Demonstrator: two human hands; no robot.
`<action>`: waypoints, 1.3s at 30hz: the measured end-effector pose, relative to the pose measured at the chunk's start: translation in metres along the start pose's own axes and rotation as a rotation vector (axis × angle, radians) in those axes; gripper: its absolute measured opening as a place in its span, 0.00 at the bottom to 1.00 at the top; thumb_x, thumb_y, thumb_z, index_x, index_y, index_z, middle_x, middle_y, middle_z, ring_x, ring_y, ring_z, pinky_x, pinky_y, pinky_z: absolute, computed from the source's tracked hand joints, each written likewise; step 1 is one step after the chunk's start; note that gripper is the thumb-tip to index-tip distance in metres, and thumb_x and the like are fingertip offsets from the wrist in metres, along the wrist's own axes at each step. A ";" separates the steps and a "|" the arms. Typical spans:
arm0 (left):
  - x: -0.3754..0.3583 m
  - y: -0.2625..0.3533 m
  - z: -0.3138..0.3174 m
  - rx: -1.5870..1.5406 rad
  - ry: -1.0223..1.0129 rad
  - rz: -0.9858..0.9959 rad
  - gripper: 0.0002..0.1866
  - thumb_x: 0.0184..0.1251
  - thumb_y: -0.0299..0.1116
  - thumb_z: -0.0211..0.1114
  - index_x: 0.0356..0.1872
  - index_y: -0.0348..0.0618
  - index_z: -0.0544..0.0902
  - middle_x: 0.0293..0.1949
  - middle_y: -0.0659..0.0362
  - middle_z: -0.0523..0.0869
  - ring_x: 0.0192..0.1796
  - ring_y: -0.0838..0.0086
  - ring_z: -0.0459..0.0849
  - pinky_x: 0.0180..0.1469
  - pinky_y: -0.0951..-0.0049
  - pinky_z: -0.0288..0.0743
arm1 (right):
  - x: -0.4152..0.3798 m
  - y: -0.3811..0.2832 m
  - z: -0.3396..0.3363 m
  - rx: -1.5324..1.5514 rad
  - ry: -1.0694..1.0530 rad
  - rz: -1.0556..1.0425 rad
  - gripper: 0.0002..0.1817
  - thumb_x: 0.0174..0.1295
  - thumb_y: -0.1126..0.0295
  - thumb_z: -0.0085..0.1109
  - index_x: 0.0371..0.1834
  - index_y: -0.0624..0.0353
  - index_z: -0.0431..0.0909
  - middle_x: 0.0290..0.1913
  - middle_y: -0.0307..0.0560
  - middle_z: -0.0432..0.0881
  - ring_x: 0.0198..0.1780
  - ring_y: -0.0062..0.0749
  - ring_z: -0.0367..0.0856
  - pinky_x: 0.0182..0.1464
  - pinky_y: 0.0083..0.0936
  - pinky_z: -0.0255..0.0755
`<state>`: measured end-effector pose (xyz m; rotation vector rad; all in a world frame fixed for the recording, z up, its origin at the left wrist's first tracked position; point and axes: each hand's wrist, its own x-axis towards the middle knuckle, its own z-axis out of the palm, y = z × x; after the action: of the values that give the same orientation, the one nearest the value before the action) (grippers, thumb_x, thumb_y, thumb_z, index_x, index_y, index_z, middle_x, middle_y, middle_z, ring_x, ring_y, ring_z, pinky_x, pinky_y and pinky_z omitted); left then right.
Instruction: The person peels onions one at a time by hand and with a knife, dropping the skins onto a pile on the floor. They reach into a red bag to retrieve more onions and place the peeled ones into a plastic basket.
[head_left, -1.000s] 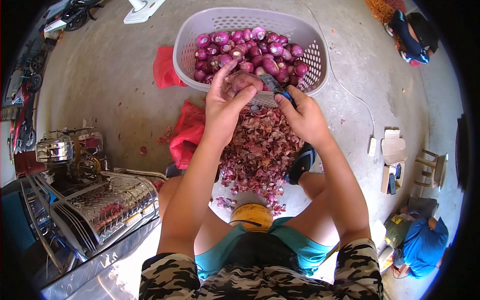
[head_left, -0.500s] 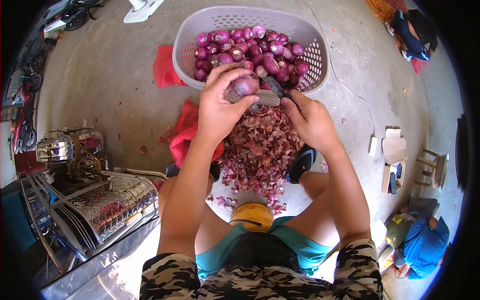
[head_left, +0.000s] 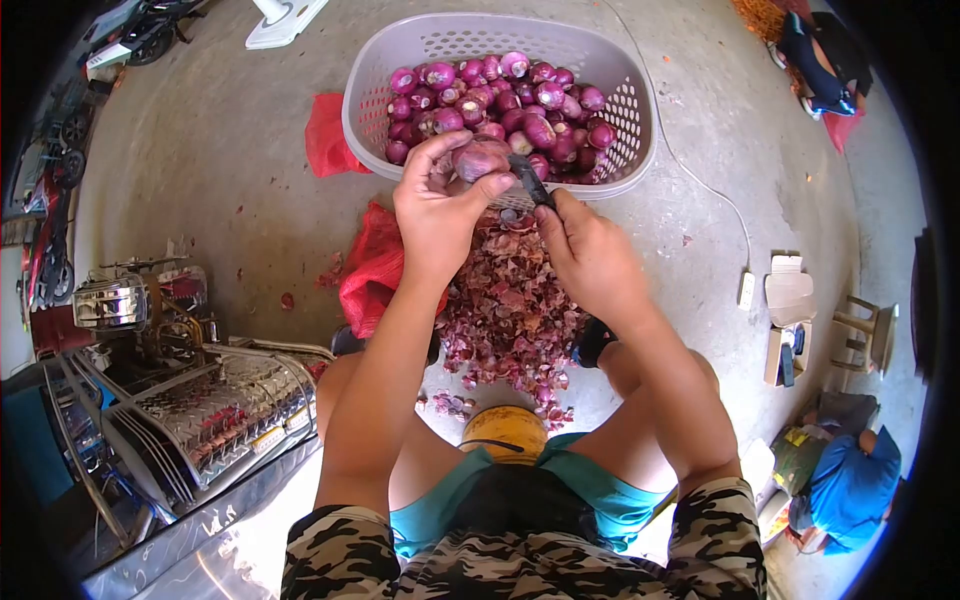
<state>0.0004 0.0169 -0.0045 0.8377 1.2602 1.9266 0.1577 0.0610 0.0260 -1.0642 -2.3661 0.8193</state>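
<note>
Head view: my left hand (head_left: 437,208) had its fingers wrapped round a red onion (head_left: 480,158) just before the basket (head_left: 628,150); my right hand (head_left: 590,255) gripped a knife (head_left: 528,181) against it.

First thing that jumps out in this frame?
The basket heaped with peeled purple onions, top centre on the concrete floor. Just in front of it the left hand grips a single onion while the right hand sets a knife against it. Below the hands lies a big pile of reddish onion skins.
</note>
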 end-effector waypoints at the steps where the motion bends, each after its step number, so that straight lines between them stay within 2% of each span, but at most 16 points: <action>1: 0.000 -0.003 0.000 -0.023 0.022 -0.004 0.23 0.51 0.17 0.70 0.50 0.34 0.73 0.47 0.56 0.79 0.50 0.73 0.79 0.53 0.72 0.76 | 0.000 0.001 0.003 -0.017 0.016 -0.006 0.10 0.65 0.65 0.50 0.34 0.62 0.69 0.18 0.59 0.76 0.23 0.56 0.78 0.26 0.48 0.70; 3: -0.002 -0.012 0.003 -0.068 0.065 -0.012 0.20 0.57 0.20 0.67 0.50 0.37 0.73 0.48 0.58 0.79 0.51 0.72 0.80 0.53 0.72 0.77 | -0.001 0.000 0.008 -0.059 0.019 -0.002 0.11 0.66 0.65 0.50 0.34 0.62 0.68 0.17 0.59 0.76 0.22 0.56 0.78 0.25 0.48 0.71; 9: -0.004 -0.016 0.008 -0.462 0.256 -0.315 0.18 0.64 0.30 0.64 0.52 0.43 0.69 0.49 0.57 0.79 0.50 0.70 0.80 0.56 0.71 0.75 | -0.007 -0.004 0.018 -0.143 -0.038 0.003 0.12 0.66 0.64 0.49 0.33 0.62 0.68 0.17 0.58 0.77 0.22 0.54 0.79 0.25 0.46 0.72; 11: -0.002 -0.015 0.008 -0.459 0.214 -0.279 0.18 0.65 0.29 0.63 0.52 0.42 0.69 0.49 0.57 0.78 0.51 0.70 0.79 0.56 0.70 0.74 | -0.009 -0.002 0.023 -0.148 -0.074 -0.010 0.12 0.65 0.63 0.49 0.32 0.62 0.68 0.17 0.58 0.77 0.21 0.54 0.79 0.24 0.46 0.72; 14: -0.001 -0.007 0.008 -0.409 0.160 -0.192 0.18 0.64 0.27 0.63 0.53 0.41 0.69 0.50 0.56 0.78 0.52 0.69 0.79 0.57 0.70 0.74 | -0.007 -0.003 0.015 -0.137 -0.003 -0.012 0.11 0.64 0.64 0.50 0.33 0.62 0.69 0.17 0.59 0.77 0.22 0.54 0.79 0.24 0.46 0.72; 18: 0.005 -0.003 -0.003 -0.210 0.049 -0.046 0.20 0.64 0.24 0.63 0.56 0.38 0.69 0.50 0.55 0.78 0.53 0.70 0.79 0.58 0.70 0.74 | -0.001 0.002 -0.002 -0.001 0.029 0.019 0.11 0.64 0.65 0.51 0.40 0.62 0.71 0.19 0.59 0.77 0.24 0.56 0.78 0.27 0.48 0.71; 19: 0.006 -0.001 -0.004 -0.189 0.037 -0.032 0.23 0.63 0.22 0.62 0.59 0.37 0.69 0.52 0.55 0.77 0.53 0.71 0.78 0.58 0.70 0.73 | 0.001 0.004 -0.004 0.041 0.041 0.035 0.11 0.64 0.65 0.51 0.42 0.62 0.72 0.19 0.59 0.77 0.25 0.57 0.78 0.28 0.48 0.70; 21: 0.006 0.007 -0.004 -0.157 0.006 -0.053 0.23 0.64 0.23 0.62 0.60 0.37 0.69 0.52 0.55 0.78 0.52 0.72 0.79 0.58 0.70 0.73 | 0.004 0.011 -0.005 0.173 0.029 0.112 0.12 0.63 0.65 0.52 0.45 0.61 0.73 0.22 0.61 0.77 0.29 0.59 0.78 0.32 0.49 0.69; 24: 0.002 0.009 -0.003 -0.093 -0.053 -0.049 0.22 0.66 0.25 0.60 0.60 0.36 0.70 0.51 0.56 0.79 0.51 0.73 0.79 0.57 0.70 0.73 | 0.011 0.021 -0.007 0.247 0.042 0.110 0.12 0.64 0.64 0.51 0.43 0.61 0.73 0.23 0.63 0.77 0.32 0.59 0.79 0.34 0.48 0.69; 28: 0.000 0.007 -0.001 0.067 -0.185 -0.008 0.19 0.68 0.28 0.59 0.59 0.37 0.72 0.49 0.58 0.81 0.50 0.75 0.79 0.55 0.71 0.74 | 0.016 0.014 -0.016 0.172 -0.019 0.077 0.14 0.65 0.59 0.50 0.40 0.60 0.75 0.24 0.63 0.77 0.32 0.59 0.78 0.34 0.47 0.69; 29: 0.000 0.004 0.000 0.076 -0.194 -0.006 0.19 0.69 0.29 0.58 0.59 0.37 0.73 0.51 0.58 0.79 0.51 0.76 0.78 0.55 0.72 0.73 | 0.017 0.013 -0.016 0.158 -0.020 0.090 0.15 0.65 0.58 0.50 0.38 0.60 0.76 0.24 0.62 0.77 0.32 0.59 0.78 0.34 0.47 0.69; 32: -0.002 0.011 0.005 0.009 -0.187 -0.043 0.16 0.70 0.27 0.56 0.57 0.34 0.74 0.53 0.57 0.79 0.52 0.76 0.77 0.56 0.75 0.70 | 0.021 0.017 -0.018 0.106 -0.048 0.112 0.19 0.64 0.55 0.51 0.31 0.61 0.77 0.24 0.62 0.77 0.31 0.59 0.78 0.33 0.45 0.69; 36: 0.000 0.003 0.001 -0.019 -0.224 -0.074 0.16 0.72 0.31 0.52 0.57 0.35 0.74 0.54 0.57 0.78 0.55 0.76 0.76 0.56 0.75 0.70 | 0.025 0.021 -0.024 0.074 -0.117 0.131 0.23 0.64 0.51 0.52 0.25 0.62 0.78 0.22 0.61 0.77 0.29 0.58 0.77 0.32 0.45 0.69; 39: -0.001 0.005 0.002 -0.087 -0.234 -0.125 0.17 0.73 0.32 0.51 0.58 0.36 0.73 0.54 0.57 0.78 0.55 0.76 0.75 0.56 0.75 0.70 | 0.025 0.027 -0.019 0.143 -0.160 0.102 0.24 0.63 0.49 0.53 0.25 0.62 0.78 0.22 0.60 0.77 0.28 0.57 0.77 0.32 0.43 0.70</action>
<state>0.0016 0.0160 0.0006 0.8892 1.0557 1.7166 0.1675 0.1013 0.0255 -1.1046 -2.3557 1.1310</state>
